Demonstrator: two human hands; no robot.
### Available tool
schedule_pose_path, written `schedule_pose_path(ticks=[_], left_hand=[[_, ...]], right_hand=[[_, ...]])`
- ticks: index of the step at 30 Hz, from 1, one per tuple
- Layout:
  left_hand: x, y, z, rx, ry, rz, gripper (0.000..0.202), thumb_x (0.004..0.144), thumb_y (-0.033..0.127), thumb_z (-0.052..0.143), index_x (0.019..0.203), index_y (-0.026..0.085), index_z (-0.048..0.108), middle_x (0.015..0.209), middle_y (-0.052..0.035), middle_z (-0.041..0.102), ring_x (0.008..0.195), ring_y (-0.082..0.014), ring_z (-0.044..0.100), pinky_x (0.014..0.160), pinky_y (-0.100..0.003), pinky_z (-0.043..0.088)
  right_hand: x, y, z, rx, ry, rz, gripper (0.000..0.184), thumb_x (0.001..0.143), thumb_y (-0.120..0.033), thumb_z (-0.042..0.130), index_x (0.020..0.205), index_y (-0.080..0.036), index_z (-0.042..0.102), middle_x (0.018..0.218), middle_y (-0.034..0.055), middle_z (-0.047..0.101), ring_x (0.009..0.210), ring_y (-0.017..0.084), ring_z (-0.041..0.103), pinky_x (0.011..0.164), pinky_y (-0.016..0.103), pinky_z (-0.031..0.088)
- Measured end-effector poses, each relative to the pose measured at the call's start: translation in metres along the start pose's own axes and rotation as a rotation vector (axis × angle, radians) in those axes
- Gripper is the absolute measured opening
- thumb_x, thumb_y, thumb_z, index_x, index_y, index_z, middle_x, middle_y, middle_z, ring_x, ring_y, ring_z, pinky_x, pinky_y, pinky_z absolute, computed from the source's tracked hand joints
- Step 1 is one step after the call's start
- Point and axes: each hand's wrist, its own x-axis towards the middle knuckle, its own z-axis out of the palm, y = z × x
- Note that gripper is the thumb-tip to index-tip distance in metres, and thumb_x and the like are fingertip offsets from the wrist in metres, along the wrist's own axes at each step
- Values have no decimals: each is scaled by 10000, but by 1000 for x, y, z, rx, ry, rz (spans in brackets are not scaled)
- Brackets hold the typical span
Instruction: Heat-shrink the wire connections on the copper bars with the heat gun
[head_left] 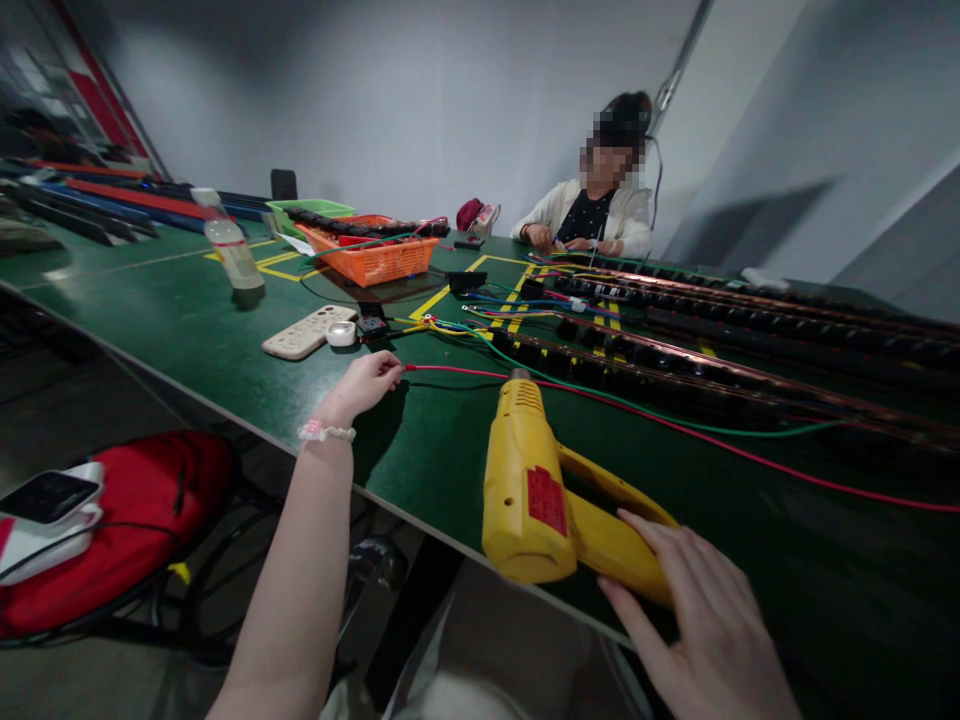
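Note:
Pinched in the fingers of my left hand point(373, 380) is the end of a red wire point(480, 373), which runs right across the green table. My right hand point(705, 600) is at the handle of a yellow heat gun point(525, 490), thumb on the near side and fingers on the far side. The gun lies at the table's near edge, its nozzle pointing away from me, close to the red wire. A green wire point(585, 388) passes beyond the nozzle. My right fingertips are partly hidden behind the handle.
Beyond my left hand lie a phone point(307, 333) and a small white round item point(341, 333). An orange basket point(382, 263) and a bottle point(229, 245) stand farther back. Long bars with wires point(675, 370) fill the right side. Another person point(592, 215) sits opposite.

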Motion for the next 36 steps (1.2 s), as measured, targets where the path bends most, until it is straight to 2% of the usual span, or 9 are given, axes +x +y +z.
schedule_pose_path(ticks=[8, 17, 23, 31, 36], left_hand=[[-1, 3, 1, -12, 10, -5, 204, 770, 327, 470, 787, 166, 595, 742, -54, 664, 660, -154, 604, 607, -250, 444], [2, -3, 2, 18, -1, 33, 295, 806, 360, 438, 891, 138, 614, 788, -68, 668, 693, -160, 607, 642, -261, 456], [7, -10, 5, 80, 34, 86, 327, 815, 372, 441, 940, 140, 636, 965, -103, 685, 867, -204, 619, 767, -297, 474], [5, -9, 3, 78, 31, 68, 330, 815, 370, 442, 957, 148, 642, 984, -93, 688, 886, -202, 621, 784, -298, 480], [4, -10, 3, 46, 29, 73, 323, 796, 400, 452, 901, 151, 629, 910, -87, 684, 810, -193, 616, 714, -287, 473]], right_hand=[[21, -24, 9, 117, -22, -36, 411, 880, -404, 483, 1207, -156, 473, 1047, 97, 622, 1001, 242, 561, 892, 412, 433], [40, -56, 22, 260, -76, -34, 444, 847, -339, 554, 1238, -151, 457, 1096, 87, 599, 1046, 232, 537, 946, 431, 430], [52, -75, 25, 340, -103, -28, 434, 825, -287, 584, 1221, -141, 482, 1094, 97, 602, 1034, 251, 543, 941, 459, 446], [54, -76, 25, 381, -117, -16, 439, 819, -286, 603, 1222, -154, 491, 1112, 87, 616, 1057, 248, 557, 951, 459, 459], [49, -67, 24, 357, -121, -18, 476, 808, -289, 625, 1241, -178, 464, 1128, 62, 612, 1075, 225, 555, 990, 450, 438]])
